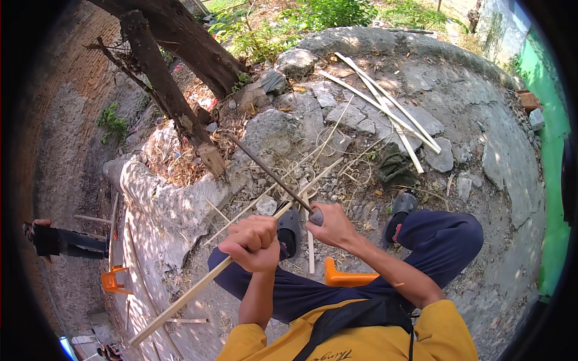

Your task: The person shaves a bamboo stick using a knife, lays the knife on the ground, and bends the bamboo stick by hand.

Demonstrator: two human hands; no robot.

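My left hand (250, 239) is closed in a fist round a long pale wooden strip (186, 296), which looks like split bamboo. The strip slants from the lower left up past my feet toward the middle. In my right hand (335, 226) is the handle of a long, dark-bladed knife (265, 167), the rounded handle end showing at the thumb. Its narrow blade points up and left, crossing the strip just beyond my left fist. Whether the edge touches the strip I cannot tell. Thin curled shavings (358, 165) lie on the ground beyond my hands.
Several pale strips (385, 108) lie crossed at the far right. A dark crumpled cloth (395, 166) sits near my right shoe (402, 210). Under me is an orange stool (346, 275). A tree trunk (192, 48) leans at the far left; a person (63, 242) stands farther left.
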